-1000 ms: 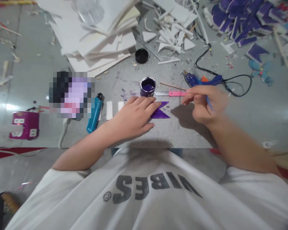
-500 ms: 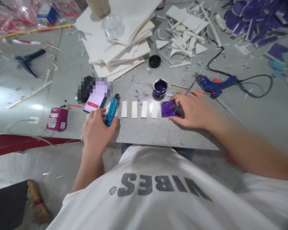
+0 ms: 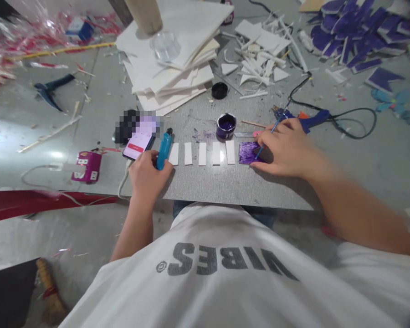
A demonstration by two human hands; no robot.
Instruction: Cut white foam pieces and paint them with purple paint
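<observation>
My right hand (image 3: pixel 287 150) pinches a thin blue paintbrush (image 3: pixel 268 135) whose tip rests on a small purple-painted piece (image 3: pixel 248 152) lying on the grey board (image 3: pixel 225 182). Just behind the piece stands an open pot of purple paint (image 3: pixel 226 125). To the left of the painted piece lies a row of several white strips (image 3: pixel 202 154). My left hand (image 3: pixel 148 175) rests curled at the left end of that row, its fingers against a teal lighter (image 3: pixel 164 146), beside a phone (image 3: pixel 139 143).
A stack of white foam sheets (image 3: pixel 172 59) and white offcuts (image 3: pixel 259 59) lie behind. A blue glue gun (image 3: pixel 310 119) with black cable sits to the right, purple cut pieces (image 3: pixel 355 32) beyond it, a black lid (image 3: pixel 219 90) further back, a magenta power strip (image 3: pixel 87 166) on the left.
My left hand left the purple piece and moved left to the lighter and phone. My right hand came down and set the brush on the purple piece. The view shifted.
</observation>
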